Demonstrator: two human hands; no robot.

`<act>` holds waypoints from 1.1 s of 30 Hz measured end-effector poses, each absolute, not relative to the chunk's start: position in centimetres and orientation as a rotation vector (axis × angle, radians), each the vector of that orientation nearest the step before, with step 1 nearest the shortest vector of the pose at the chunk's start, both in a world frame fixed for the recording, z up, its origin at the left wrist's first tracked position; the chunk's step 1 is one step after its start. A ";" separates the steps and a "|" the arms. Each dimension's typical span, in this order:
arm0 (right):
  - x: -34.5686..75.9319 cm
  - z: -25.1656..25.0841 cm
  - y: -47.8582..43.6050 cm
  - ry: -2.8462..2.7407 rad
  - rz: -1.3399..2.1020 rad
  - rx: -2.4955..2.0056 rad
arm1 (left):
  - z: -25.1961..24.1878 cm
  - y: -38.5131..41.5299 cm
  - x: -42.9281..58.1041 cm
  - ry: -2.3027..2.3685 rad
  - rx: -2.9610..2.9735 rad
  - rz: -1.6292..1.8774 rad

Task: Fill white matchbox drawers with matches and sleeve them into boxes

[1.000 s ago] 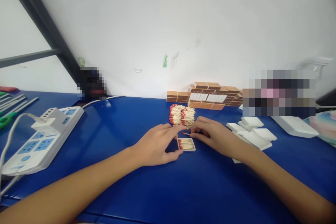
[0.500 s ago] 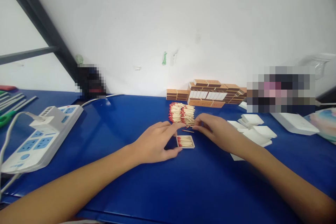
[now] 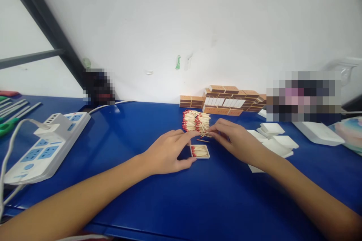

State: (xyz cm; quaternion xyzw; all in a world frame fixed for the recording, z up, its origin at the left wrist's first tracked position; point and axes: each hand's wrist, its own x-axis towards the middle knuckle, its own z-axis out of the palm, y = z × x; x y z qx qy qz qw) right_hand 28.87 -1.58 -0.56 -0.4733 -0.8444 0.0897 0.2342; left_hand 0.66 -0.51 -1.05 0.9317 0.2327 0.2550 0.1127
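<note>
My left hand curves around the left end of a small white matchbox tray, its thumb at the near corner and a finger at the far one. Red-headed matches lie side by side in the tray, heads to the left. Beyond it rises a heap of loose matches, roughly in two bunches. My right hand is at the heap's near right edge, thumb and index finger pinched on a match end. One stray match lies between tray and heap.
Brown matchboxes are stacked along the wall. White paper trays lie beside my right forearm, with a white box farther right. A power strip with a cable and green-handled scissors are at the left.
My right hand's fingers have shifted slightly at the edge of the match heap. My left hand stays at the tray. The view has moved a little.
</note>
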 end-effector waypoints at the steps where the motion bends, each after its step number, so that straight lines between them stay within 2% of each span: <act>1: 28.9 -0.5 -1.6 -2.312 0.230 -1.295 | -1.0 -0.5 0.7 0.681 2.735 0.747; 12: 28.7 -0.1 -1.5 -2.267 0.084 -1.237 | -1.0 -0.5 0.7 0.663 2.752 0.758; 33: 28.8 -0.6 -1.4 -2.277 0.058 -1.221 | -1.0 -0.7 0.7 0.671 2.767 0.712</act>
